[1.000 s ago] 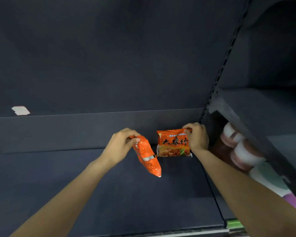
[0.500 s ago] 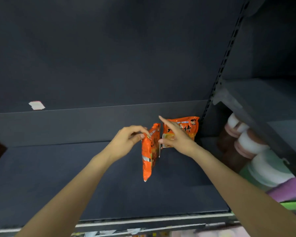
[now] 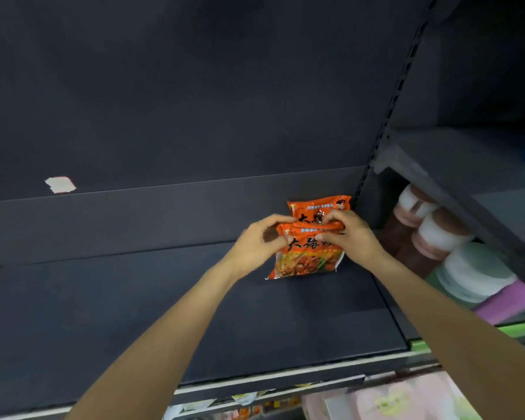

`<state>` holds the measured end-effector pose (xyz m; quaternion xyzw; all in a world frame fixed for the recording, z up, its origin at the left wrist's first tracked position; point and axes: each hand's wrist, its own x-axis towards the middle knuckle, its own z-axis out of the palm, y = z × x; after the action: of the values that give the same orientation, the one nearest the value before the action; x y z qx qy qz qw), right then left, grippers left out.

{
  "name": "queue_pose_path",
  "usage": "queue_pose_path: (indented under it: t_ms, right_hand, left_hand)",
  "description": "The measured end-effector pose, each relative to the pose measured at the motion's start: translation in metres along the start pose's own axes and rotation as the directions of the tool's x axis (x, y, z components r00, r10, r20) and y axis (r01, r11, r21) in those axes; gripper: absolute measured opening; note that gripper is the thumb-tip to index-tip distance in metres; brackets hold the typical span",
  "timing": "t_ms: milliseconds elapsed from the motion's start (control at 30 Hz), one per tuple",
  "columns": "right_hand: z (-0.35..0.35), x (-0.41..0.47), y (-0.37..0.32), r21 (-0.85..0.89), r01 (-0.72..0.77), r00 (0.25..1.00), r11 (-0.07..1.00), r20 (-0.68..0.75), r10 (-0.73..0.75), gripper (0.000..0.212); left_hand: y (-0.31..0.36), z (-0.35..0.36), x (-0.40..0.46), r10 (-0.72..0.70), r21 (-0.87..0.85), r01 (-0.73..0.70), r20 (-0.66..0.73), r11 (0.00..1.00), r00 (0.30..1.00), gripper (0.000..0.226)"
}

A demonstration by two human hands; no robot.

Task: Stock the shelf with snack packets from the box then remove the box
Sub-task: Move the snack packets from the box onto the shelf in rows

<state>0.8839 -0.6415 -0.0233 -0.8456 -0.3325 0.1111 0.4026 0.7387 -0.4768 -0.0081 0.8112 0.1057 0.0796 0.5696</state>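
Both hands meet at the back right corner of the dark shelf (image 3: 134, 313). The left hand (image 3: 259, 242) pinches the top left edge of the front packet (image 3: 308, 259), thumb and fingers curled on its crimped seam. The right hand (image 3: 350, 234) grips the same top edge from the other side, fingers curled over it. This orange packet stands upright on the shelf, just in front of a second orange packet (image 3: 312, 206) leaning at the back wall. Beside them, past the slotted upright (image 3: 385, 125), white-lidded jars (image 3: 437, 234) sit under another shelf.
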Motion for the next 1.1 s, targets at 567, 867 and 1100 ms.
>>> queue_pose_path:
  t_ms: [567,867,1100]
  right_hand:
    - [0.014,0.045,0.054,-0.48,-0.023,0.994,0.877,-0.109,-0.033,0.04]
    - [0.028,0.018,0.001,-0.271,0.175,0.977,0.946,-0.068,-0.2,0.032]
    - [0.097,-0.018,-0.106,-0.09,0.3,0.954,0.95,0.051,-0.296,0.02]
  left_hand:
    - [-0.034,0.062,0.088,-0.015,0.478,0.17,-0.31,0.862,0.95,0.036]
    - [-0.012,0.028,0.043,0.131,0.625,0.151,-0.381,0.766,0.915,0.032]
    - [-0.006,-0.052,-0.074,0.128,0.627,0.185,-0.419,0.757,0.899,0.027]
